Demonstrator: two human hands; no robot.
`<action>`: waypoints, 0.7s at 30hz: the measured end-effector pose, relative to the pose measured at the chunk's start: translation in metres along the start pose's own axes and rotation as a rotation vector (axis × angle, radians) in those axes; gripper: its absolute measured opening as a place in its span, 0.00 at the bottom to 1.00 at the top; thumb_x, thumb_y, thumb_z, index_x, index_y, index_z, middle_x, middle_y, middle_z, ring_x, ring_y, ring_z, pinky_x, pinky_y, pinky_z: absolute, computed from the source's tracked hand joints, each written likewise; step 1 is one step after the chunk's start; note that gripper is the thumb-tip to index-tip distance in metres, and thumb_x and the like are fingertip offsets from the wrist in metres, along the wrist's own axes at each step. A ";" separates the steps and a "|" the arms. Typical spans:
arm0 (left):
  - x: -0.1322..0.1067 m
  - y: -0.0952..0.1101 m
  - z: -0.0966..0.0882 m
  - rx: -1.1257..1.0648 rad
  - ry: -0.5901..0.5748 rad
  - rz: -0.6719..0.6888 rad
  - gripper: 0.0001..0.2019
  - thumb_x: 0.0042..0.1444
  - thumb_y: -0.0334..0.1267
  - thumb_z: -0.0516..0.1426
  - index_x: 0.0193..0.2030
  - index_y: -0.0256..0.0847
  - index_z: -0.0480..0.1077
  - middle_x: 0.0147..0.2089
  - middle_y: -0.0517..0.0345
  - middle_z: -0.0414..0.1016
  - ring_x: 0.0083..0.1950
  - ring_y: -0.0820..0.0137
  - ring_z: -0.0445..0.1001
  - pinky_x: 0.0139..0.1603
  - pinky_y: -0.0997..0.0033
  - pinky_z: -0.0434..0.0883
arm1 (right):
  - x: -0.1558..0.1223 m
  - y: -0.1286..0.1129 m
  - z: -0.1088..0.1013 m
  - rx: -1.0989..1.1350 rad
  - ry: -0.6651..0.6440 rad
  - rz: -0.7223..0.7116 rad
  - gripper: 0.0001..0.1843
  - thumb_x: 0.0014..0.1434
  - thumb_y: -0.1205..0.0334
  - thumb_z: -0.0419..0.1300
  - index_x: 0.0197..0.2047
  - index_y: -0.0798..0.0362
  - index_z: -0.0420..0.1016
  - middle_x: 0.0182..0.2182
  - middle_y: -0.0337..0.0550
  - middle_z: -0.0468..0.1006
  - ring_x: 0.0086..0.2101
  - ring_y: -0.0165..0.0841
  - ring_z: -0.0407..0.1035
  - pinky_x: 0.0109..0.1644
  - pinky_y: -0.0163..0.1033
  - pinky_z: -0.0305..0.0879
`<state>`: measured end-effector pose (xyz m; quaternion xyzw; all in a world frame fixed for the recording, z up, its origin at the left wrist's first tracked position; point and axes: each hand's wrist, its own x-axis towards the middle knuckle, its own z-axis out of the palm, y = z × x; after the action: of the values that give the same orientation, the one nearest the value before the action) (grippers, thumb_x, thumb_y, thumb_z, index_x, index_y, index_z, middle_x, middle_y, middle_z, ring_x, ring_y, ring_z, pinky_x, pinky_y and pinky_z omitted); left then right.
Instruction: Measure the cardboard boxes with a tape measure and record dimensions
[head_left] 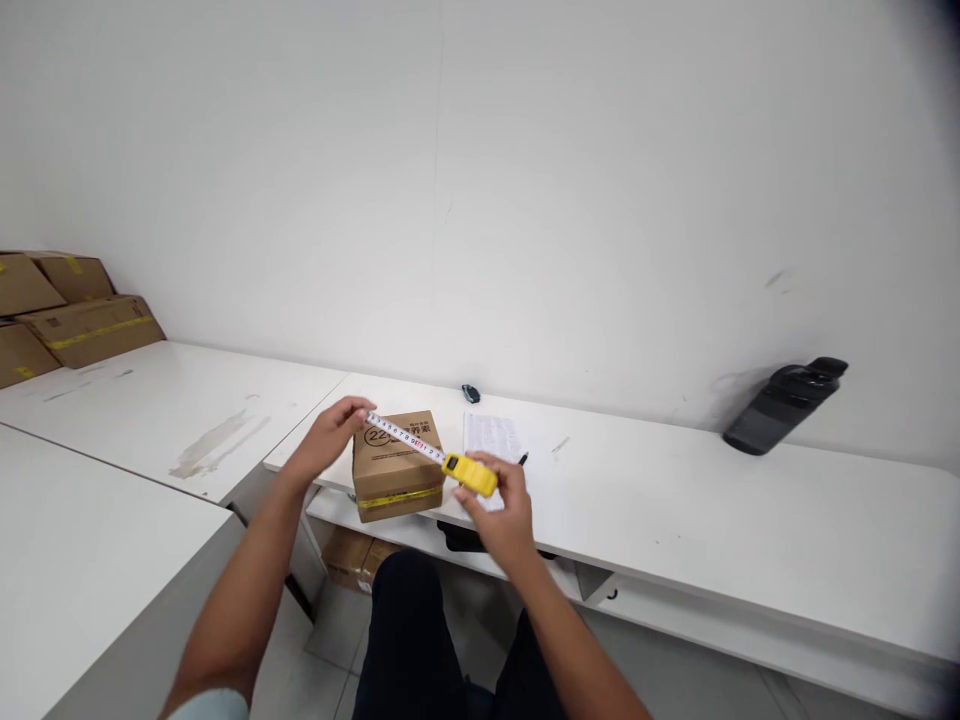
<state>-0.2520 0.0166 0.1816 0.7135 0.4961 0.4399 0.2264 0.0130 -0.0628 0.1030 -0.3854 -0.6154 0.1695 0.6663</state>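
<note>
A small cardboard box (pixel 394 470) bound with yellow tape sits near the front edge of a white desk (pixel 675 510). My left hand (pixel 330 435) pinches the free end of a measuring tape blade (pixel 405 437) at the box's far left corner. My right hand (pixel 502 510) grips the yellow tape measure case (pixel 470 473) just right of the box. The blade is stretched diagonally across the box's top.
A printed sheet of paper (pixel 491 440) with a pen (pixel 523 459) lies behind my right hand. A small dark object (pixel 470 393) rests by the wall. A black device (pixel 784 405) leans at the right. Cardboard boxes (pixel 67 315) are stacked far left, another box (pixel 356 560) under the desk.
</note>
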 end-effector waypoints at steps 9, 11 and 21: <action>0.072 -0.004 0.042 0.160 -0.113 -0.070 0.17 0.63 0.43 0.56 0.56 0.38 0.67 0.55 0.49 0.71 0.51 0.62 0.73 0.50 0.55 0.74 | -0.069 -0.020 0.048 -0.229 0.043 0.022 0.15 0.52 0.55 0.65 0.34 0.47 0.61 0.45 0.52 0.77 0.28 0.36 0.74 0.32 0.43 0.69; 0.072 -0.013 0.053 0.190 -0.187 -0.071 0.16 0.62 0.43 0.57 0.53 0.38 0.70 0.51 0.50 0.74 0.47 0.64 0.74 0.47 0.58 0.74 | -0.056 -0.022 0.047 -0.245 0.009 0.072 0.14 0.53 0.54 0.64 0.39 0.47 0.65 0.43 0.50 0.78 0.28 0.36 0.74 0.33 0.42 0.69; 0.072 -0.028 0.062 0.251 -0.341 -0.086 0.17 0.57 0.50 0.52 0.43 0.43 0.75 0.43 0.54 0.79 0.40 0.62 0.75 0.40 0.66 0.69 | -0.005 -0.013 0.078 -0.353 -0.092 0.257 0.19 0.53 0.53 0.59 0.47 0.48 0.62 0.43 0.47 0.77 0.38 0.45 0.75 0.37 0.45 0.68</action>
<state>-0.2041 0.1007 0.1578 0.7784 0.5313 0.2375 0.2352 -0.0648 -0.0509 0.1042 -0.5633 -0.6110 0.1602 0.5326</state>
